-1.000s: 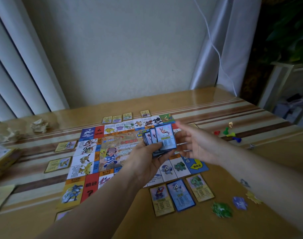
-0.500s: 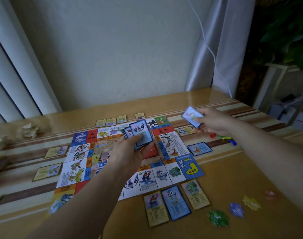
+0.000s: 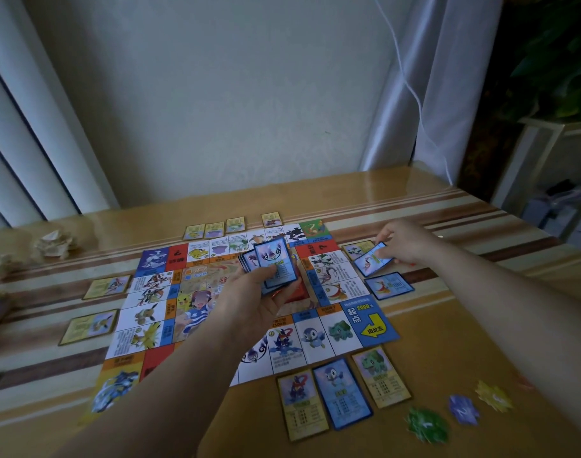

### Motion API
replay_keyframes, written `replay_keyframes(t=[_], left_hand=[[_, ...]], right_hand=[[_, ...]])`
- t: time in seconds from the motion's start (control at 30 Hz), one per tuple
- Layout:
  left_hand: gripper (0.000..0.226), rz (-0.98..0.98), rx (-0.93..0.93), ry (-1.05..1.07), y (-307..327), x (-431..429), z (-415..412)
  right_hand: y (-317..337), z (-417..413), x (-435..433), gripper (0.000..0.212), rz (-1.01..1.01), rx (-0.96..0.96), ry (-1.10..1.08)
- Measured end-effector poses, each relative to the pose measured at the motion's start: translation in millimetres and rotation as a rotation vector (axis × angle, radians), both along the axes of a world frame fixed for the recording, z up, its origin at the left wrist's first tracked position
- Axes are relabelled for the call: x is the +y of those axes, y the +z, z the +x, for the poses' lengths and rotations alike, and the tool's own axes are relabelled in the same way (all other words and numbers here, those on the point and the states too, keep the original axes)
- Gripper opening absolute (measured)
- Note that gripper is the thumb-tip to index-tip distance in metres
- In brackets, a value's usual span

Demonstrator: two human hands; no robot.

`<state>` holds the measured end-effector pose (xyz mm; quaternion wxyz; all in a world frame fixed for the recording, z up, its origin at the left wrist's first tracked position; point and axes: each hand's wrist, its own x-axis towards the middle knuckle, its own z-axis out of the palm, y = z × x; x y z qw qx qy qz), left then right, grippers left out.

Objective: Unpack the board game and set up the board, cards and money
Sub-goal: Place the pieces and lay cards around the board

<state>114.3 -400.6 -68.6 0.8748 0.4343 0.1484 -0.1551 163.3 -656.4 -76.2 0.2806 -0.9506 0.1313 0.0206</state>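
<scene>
Wooden table [image 3: 447, 342], glossy and striped, carries everything. At its near right lie a green token [image 3: 426, 424], a blue token [image 3: 463, 409] and a yellow token [image 3: 493, 396], all blurred. Just left of them a row of three cards [image 3: 342, 393] lies face up, touching the near edge of the board [image 3: 370, 322], which lies spread flat on the table.

Above the middle of the board the left hand [image 3: 259, 302] holds a stack of cards [image 3: 275, 262], thumb on the top blue card. Beside the right edge of the board the right hand [image 3: 404, 241] pinches a single blue card [image 3: 371, 259], tilted, between a yellow card [image 3: 356, 249] and another blue card [image 3: 388, 285]. I cannot tell if it touches the table.

Two yellow cards [image 3: 106, 286] lie by the left edge of the board, and four more cards [image 3: 214, 229] along the far edge. Crumpled paper [image 3: 54, 242] sits at the far left, a white curtain [image 3: 414, 94] behind.
</scene>
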Motion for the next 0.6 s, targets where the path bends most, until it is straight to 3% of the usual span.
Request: replay_keyframes(t=[0.27, 0.4, 0.5, 0.6], left_hand=[[0.008, 0.006, 0.035, -0.020, 1.5, -0.8, -6.1], [0.007, 0.006, 0.044, -0.026, 3.7, -0.1, -8.2], [0.008, -0.004, 0.046, -0.035, 4.0, 1.3, -9.0], [0.009, -0.014, 0.049, -0.029, 5.2, 3.4, -9.3]], right_hand=[[-14.3, -2.8, 1.5, 0.031, -0.165, -0.010, -0.011], [-7.3, -5.2, 4.7, 0.035, -0.362, -0.030, -0.027], [-5.7, -5.5, 12.1, 0.031, -0.517, -0.070, 0.133], [-10.1, -7.3, 21.1, 0.029, -0.560, 0.028, 0.294]])
